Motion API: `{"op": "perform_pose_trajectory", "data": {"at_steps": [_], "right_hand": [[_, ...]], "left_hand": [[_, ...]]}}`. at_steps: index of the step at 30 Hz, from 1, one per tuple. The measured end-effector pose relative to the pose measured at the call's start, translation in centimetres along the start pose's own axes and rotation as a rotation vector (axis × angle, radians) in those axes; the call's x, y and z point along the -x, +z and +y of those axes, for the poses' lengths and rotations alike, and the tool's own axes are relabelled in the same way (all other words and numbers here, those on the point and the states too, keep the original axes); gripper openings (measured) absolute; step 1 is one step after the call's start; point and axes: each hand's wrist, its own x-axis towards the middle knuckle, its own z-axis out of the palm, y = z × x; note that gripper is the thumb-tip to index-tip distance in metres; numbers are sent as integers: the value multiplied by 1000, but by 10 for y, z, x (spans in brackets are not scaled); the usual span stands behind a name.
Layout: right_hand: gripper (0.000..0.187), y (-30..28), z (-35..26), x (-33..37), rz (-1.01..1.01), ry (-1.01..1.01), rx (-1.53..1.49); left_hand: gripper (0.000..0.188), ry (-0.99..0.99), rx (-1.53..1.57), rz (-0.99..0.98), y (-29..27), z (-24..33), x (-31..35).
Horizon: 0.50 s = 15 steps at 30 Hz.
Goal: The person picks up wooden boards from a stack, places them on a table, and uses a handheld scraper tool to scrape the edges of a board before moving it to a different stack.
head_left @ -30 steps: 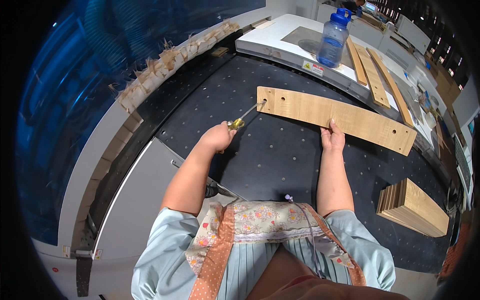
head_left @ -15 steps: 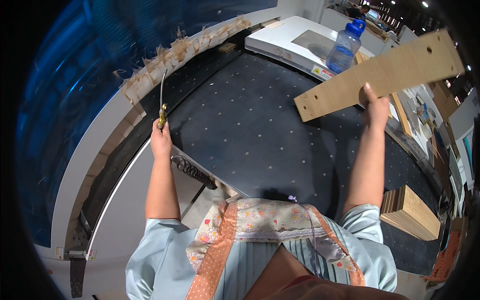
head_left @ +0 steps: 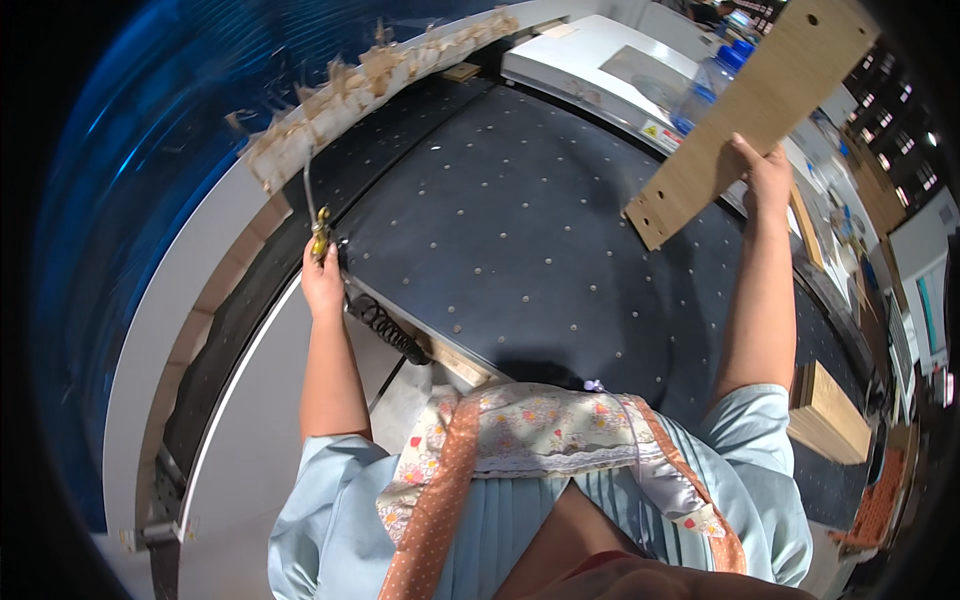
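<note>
My right hand [head_left: 768,175] grips the edge of a long wooden board [head_left: 748,112] with drilled holes and holds it raised and tilted above the dark dotted worktable [head_left: 520,260]. Far out to the left, my left hand [head_left: 322,283] is closed on a thin metal tool with a brass-coloured handle [head_left: 317,232]; the tool's shaft points up past the table's left edge. Both arms are spread wide apart.
A blue-capped clear bottle [head_left: 712,80] stands by a white machine [head_left: 610,70] at the back. Torn paper scraps [head_left: 350,95] line the curved rail at the left. A stack of wooden boards [head_left: 828,410] lies at the right. A coiled spring [head_left: 385,328] hangs under the table's front edge.
The board went from lying flat on the table to being lifted high at the right. My left hand swung with the tool from the table's middle out to its left edge.
</note>
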Motion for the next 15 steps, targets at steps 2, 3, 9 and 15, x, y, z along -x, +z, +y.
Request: {"op": "perform_pose_trajectory", "data": {"at_steps": [2,3,9,15], "right_hand": [[33,3,-2,4,-33,18,53],[32,3,0,2,-19,26,0],[29,-19,0,2,26,-70,60],[26,-44,12,13,166,-159,156]], "left_hand": [[36,-25,-163,46,3,16,4],[34,60,-103,50,3,10,3],[29,85,-59,-77,-16,-15,15],[43,6,89,164,-25,-8,59]]}}
